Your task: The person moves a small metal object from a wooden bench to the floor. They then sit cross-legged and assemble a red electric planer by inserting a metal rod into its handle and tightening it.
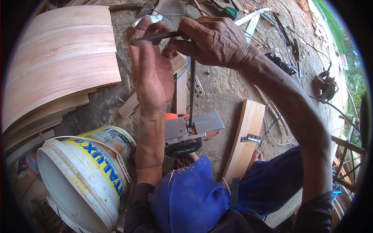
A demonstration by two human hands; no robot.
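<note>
My right hand (217, 40) is closed around the bend of a dark L-shaped wrench (192, 89). Its long shaft runs down to the middle slot of an upturned electric hand planer (210, 122), which has a silver metal sole and an orange and black body. The short arm of the wrench points left to my left hand (153, 73), raised palm up. The left fingers are spread and partly blurred by motion, with the bar's end against them; no firm grip shows. A foot (187, 159) is beside the planer, half hidden by blue clothing.
Stacked curved wooden boards (74, 50) fill the upper left. A white bucket (81, 174) lies tipped at lower left. Right of the planer a plank (246, 128) carries a small metal clip-like piece (250, 138). Cables, offcuts and sawdust cover the ground beyond.
</note>
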